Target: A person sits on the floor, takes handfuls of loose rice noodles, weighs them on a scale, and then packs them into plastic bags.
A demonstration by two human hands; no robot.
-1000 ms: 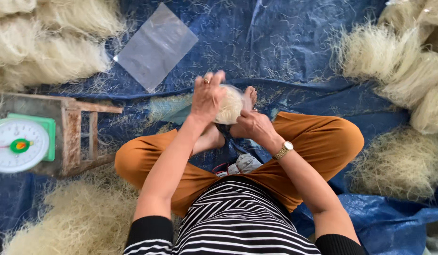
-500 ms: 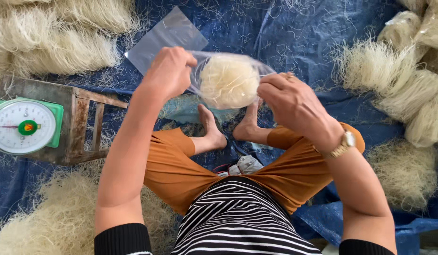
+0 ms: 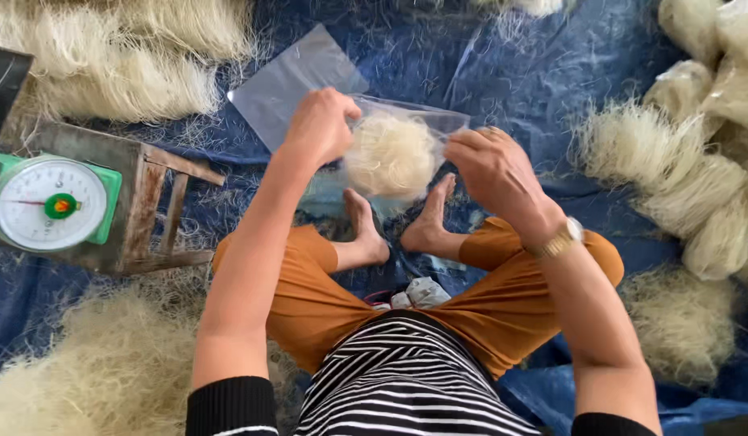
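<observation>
I sit cross-legged on a blue tarp [image 3: 503,73]. A clear plastic bag [image 3: 426,121] with a round bundle of pale thin noodles [image 3: 390,155] inside hangs above my bare feet. My left hand [image 3: 321,125] grips the bag's left top edge. My right hand [image 3: 495,165] pinches its right top edge. A gold wristwatch [image 3: 558,241] is on my right wrist.
A green dial scale [image 3: 49,202] sits on a low wooden stool [image 3: 160,210] at the left. An empty clear bag [image 3: 289,85] lies flat ahead. Loose noodle heaps [image 3: 107,64] lie far left and near left [image 3: 99,371]; bagged bundles [image 3: 713,218] pile up right.
My hands rose from near my lap with the noodle bundle, which is now inside the bag held up by its top edges. In the last half second little has shifted.
</observation>
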